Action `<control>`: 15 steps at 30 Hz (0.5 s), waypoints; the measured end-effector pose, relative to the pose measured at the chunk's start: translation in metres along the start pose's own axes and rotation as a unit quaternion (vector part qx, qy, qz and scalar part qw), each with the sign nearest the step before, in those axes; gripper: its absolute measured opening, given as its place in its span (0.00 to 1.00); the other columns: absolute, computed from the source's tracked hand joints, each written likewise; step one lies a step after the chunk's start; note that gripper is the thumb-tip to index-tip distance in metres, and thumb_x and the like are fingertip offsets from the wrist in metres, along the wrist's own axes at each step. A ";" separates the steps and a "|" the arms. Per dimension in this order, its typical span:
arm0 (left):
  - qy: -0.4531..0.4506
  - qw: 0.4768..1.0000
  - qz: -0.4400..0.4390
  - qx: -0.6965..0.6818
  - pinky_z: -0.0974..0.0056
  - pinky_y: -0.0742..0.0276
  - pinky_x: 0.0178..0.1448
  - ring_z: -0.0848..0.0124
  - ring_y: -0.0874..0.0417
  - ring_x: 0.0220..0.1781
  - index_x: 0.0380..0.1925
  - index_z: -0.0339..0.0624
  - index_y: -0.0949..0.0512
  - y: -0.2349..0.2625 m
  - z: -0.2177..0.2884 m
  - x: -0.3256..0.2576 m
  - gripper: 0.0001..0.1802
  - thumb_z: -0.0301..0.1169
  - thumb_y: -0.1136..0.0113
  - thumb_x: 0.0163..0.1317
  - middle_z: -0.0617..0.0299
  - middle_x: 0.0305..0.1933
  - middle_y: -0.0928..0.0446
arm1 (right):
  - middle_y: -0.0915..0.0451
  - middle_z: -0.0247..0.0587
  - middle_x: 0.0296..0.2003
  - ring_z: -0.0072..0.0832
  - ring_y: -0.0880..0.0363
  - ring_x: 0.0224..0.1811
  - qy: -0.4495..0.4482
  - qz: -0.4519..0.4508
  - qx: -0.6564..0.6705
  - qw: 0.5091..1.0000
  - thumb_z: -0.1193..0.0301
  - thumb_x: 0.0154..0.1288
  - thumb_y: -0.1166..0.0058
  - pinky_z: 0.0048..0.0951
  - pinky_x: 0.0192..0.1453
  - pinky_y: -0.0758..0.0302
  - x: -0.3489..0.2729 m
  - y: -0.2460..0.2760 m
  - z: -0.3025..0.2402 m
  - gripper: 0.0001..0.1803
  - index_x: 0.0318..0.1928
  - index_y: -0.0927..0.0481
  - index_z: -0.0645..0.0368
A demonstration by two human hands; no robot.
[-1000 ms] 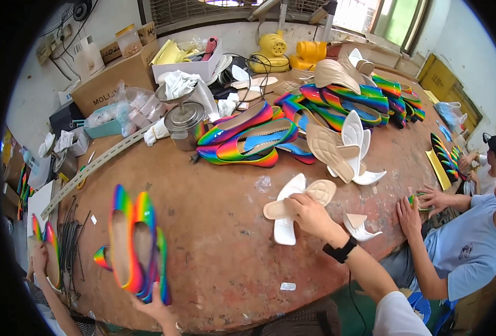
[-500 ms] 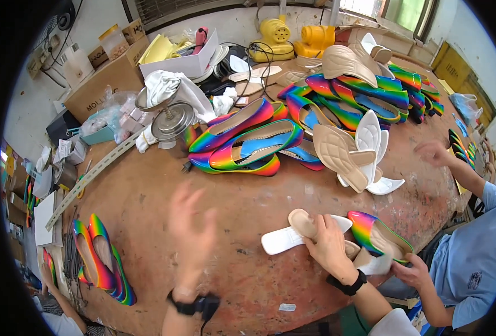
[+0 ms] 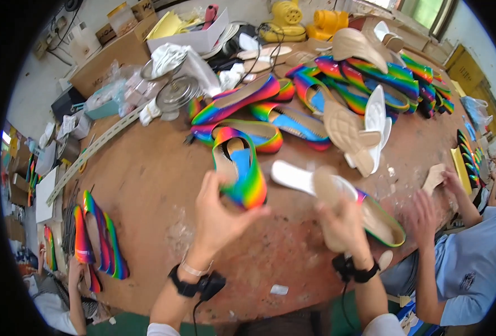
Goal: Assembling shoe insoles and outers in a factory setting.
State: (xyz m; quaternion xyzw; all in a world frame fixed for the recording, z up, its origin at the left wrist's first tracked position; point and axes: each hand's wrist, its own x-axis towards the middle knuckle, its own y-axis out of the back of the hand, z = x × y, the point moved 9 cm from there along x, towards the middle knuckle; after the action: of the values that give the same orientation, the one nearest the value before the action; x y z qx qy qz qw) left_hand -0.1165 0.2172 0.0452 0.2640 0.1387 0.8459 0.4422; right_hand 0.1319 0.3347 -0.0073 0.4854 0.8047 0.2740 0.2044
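Observation:
My left hand (image 3: 214,215) grips a rainbow-coloured flat shoe (image 3: 254,180) by its side, tilted over the table. Blue lining shows inside its opening. To the right, my right hand (image 3: 344,225) is closed on a beige insole (image 3: 327,187), partly smeared by motion. A white insole (image 3: 292,178) reaches out to the left behind it; whether the hand also holds this one, I cannot tell. Just right of that hand, another rainbow shoe (image 3: 383,221) with a beige inside lies on the table, its toe partly hidden.
Rainbow shoes (image 3: 238,99) are heaped at the back, with beige quilted insoles (image 3: 343,126) and white insoles (image 3: 375,120) beside them. More shoes (image 3: 103,238) stand at left. A co-worker's hand (image 3: 455,182) holds a beige piece at right. A metal strip (image 3: 96,151) edges the left.
My left hand, empty before, now holds a rainbow shoe from the heap. My right hand has raised the beige insole. The co-worker at right has let go of a shoe and holds a beige piece.

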 end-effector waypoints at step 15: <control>0.092 0.965 -0.065 0.239 0.50 0.28 0.67 0.42 0.30 0.71 0.34 0.44 0.17 0.108 -0.040 -0.283 0.14 0.22 0.27 0.45 0.39 0.74 0.39 | 0.21 0.51 0.57 0.26 0.23 0.41 0.205 0.041 0.191 0.959 0.54 0.75 0.60 0.28 0.47 0.30 -0.095 0.018 -0.118 0.28 0.56 0.23 0.68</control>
State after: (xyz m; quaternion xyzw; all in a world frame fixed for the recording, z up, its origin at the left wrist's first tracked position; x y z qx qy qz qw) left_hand -0.0795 -0.0768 -0.0283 0.2734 0.3936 0.7785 0.4054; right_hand 0.1164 0.2278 0.1006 0.4816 0.8459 0.2171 -0.0729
